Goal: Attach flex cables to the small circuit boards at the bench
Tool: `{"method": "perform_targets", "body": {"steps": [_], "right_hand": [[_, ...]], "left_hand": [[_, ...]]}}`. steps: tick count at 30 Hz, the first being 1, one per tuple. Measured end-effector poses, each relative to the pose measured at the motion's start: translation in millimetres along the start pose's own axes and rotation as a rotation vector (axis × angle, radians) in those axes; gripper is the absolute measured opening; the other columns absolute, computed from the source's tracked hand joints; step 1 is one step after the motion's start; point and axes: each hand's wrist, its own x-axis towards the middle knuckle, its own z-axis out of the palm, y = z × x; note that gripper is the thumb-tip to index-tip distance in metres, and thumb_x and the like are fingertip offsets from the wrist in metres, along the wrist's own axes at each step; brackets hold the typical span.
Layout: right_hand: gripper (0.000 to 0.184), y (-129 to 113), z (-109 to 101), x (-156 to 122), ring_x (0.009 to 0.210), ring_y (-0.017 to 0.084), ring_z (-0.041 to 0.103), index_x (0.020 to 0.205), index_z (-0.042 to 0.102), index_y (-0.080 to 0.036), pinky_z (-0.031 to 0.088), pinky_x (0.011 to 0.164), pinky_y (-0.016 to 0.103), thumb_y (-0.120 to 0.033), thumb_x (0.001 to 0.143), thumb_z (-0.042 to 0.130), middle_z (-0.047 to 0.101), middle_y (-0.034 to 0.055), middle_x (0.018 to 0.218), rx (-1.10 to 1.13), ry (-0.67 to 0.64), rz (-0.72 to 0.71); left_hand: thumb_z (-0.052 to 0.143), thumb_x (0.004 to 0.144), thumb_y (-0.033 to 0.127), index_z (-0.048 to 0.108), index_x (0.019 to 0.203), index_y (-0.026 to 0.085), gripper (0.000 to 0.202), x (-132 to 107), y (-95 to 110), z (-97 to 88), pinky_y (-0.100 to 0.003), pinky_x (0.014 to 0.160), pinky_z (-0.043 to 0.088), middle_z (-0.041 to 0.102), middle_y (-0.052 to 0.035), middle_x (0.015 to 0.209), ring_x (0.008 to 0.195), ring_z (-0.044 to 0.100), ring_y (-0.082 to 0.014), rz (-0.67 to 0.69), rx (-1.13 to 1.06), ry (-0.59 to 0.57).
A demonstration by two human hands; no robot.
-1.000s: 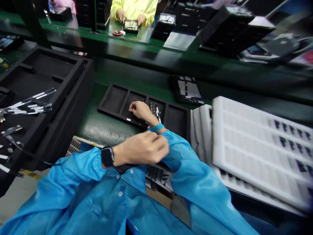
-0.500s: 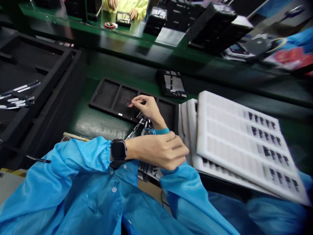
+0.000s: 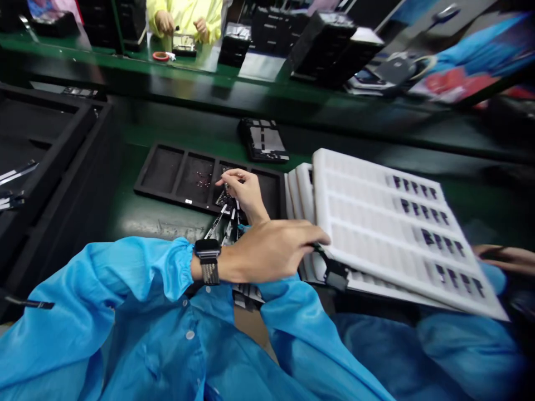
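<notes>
My left hand (image 3: 276,250), with a watch on its wrist, crosses over my right forearm. Its fingers pinch a small black flex part (image 3: 335,274) that dangles at the near left edge of the white slotted tray (image 3: 355,223). My right hand (image 3: 244,192) is above the black divided tray (image 3: 161,192), thumb and fingertips pressed together; anything between them is too small to make out. Tiny reddish screws (image 3: 203,179) lie in one compartment. Small dark parts (image 3: 224,196) are in the compartment under my right hand. Silver-and-black strips (image 3: 215,225) stick out below it.
More white trays (image 3: 295,192) are stacked under the slotted one. A black block of parts (image 3: 265,140) lies behind. Large black trays (image 3: 90,167) stand at left. A co-worker in yellow (image 3: 184,19) sits opposite; another person's hand (image 3: 507,255) is at right.
My left hand has turned and extended to the right, and a dangling black flex part now shows in its fingers. My right hand stays pinched over the divided tray. The view has shifted right.
</notes>
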Motion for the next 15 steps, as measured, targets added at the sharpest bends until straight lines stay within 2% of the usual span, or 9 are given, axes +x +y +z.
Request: {"method": "perform_targets", "body": {"steps": [1, 2, 3, 6, 8, 10, 15], "right_hand": [[0.042, -1, 0, 0, 0.043, 0.006, 0.031, 0.081, 0.071, -0.018, 0.02, 0.043, 0.026, -0.057, 0.076, 0.087, 0.078, 0.0051, 0.072, 0.004, 0.002, 0.008], [0.043, -1, 0, 0, 0.043, 0.006, 0.031, 0.081, 0.072, -0.018, 0.02, 0.043, 0.026, -0.058, 0.076, 0.087, 0.078, 0.0055, 0.073, 0.007, 0.002, 0.014], [0.043, -1, 0, 1, 0.043, 0.006, 0.031, 0.082, 0.072, -0.018, 0.02, 0.042, 0.026, -0.058, 0.076, 0.087, 0.079, 0.0058, 0.074, 0.01, 0.0, 0.018], [0.043, 1, 1, 1, 0.042, 0.006, 0.032, 0.083, 0.073, -0.018, 0.02, 0.042, 0.026, -0.058, 0.077, 0.086, 0.079, 0.0058, 0.073, 0.016, -0.012, 0.017], [0.042, 3, 1, 1, 0.042, 0.006, 0.033, 0.084, 0.074, -0.017, 0.02, 0.042, 0.026, -0.057, 0.078, 0.086, 0.079, 0.0059, 0.073, 0.021, -0.022, 0.011], [0.041, 3, 1, 1, 0.042, 0.006, 0.034, 0.084, 0.075, -0.017, 0.022, 0.042, 0.026, -0.057, 0.079, 0.086, 0.079, 0.0061, 0.074, 0.017, -0.028, 0.005], [0.043, 3, 4, 0, 0.044, 0.007, 0.035, 0.084, 0.074, -0.018, 0.024, 0.043, 0.026, -0.059, 0.079, 0.085, 0.077, 0.0047, 0.073, -0.015, -0.042, 0.023]], "left_hand": [[0.047, 0.105, 0.003, 0.073, 0.126, 0.012, 0.033, 2, -1, 2.4, -0.025, 0.086, 0.051, 0.076, -0.01, 0.112, 0.102, 0.07, -0.0169, -0.022, 0.007, 0.023], [0.049, 0.105, 0.004, 0.073, 0.122, 0.011, 0.031, 3, -2, 3.7, -0.026, 0.083, 0.051, 0.075, -0.0102, 0.109, 0.099, 0.07, -0.0174, 0.029, 0.035, 0.034], [0.05, 0.106, 0.005, 0.074, 0.117, 0.012, 0.028, 4, -4, 3.9, -0.027, 0.079, 0.05, 0.075, -0.0105, 0.105, 0.096, 0.069, -0.0184, 0.144, 0.075, 0.036], [0.053, 0.107, 0.011, 0.077, 0.103, 0.013, 0.025, 5, -12, 2.3, -0.032, 0.072, 0.046, 0.074, -0.0121, 0.097, 0.092, 0.07, -0.0212, 0.622, 0.182, 0.056], [0.054, 0.107, 0.013, 0.079, 0.101, 0.015, 0.026, 4, -17, 2.1, -0.035, 0.071, 0.046, 0.076, -0.0132, 0.098, 0.091, 0.072, -0.0228, 0.829, 0.228, 0.097], [0.053, 0.108, 0.015, 0.08, 0.102, 0.016, 0.028, 3, -20, 3.1, -0.036, 0.072, 0.047, 0.078, -0.0135, 0.101, 0.091, 0.073, -0.0241, 0.91, 0.277, 0.133], [0.053, 0.109, 0.018, 0.081, 0.104, 0.017, 0.029, 3, -27, 3.9, -0.037, 0.074, 0.048, 0.079, -0.0138, 0.104, 0.092, 0.074, -0.0247, 0.957, 0.349, 0.176]]}}
